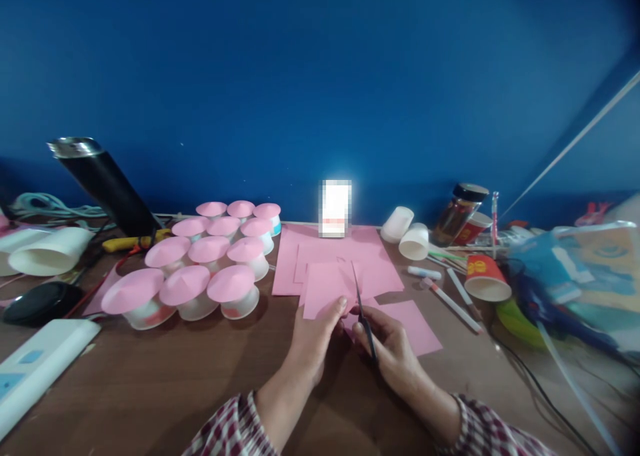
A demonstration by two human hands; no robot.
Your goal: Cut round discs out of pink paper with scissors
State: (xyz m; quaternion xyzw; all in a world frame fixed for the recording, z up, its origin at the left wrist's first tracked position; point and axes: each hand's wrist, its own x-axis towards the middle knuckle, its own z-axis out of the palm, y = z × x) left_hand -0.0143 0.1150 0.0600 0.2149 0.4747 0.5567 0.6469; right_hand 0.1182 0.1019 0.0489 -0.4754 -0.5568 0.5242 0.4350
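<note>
My left hand [315,339] pinches a piece of pink paper [327,289] near its lower right corner, thumb on top. In my right hand [393,346] is a pair of scissors [367,323] with black handles, its blades pointing away from me along the right side of the paper. Whether the blades are cutting into the paper I cannot tell. Beneath and behind lie larger pink sheets [287,263], and another pink piece [413,326] rests beside my right hand. To the left stand several upturned paper cups [240,307] topped with pink paper cones [231,283].
A bright blurred-out screen [335,209] stands against the blue wall. On the right are white cups [414,243], markers [453,306], a red cup [487,279], a jar [460,213] and a plastic bag [575,269]. A black flask [107,186] and white power strip [43,369] lie left.
</note>
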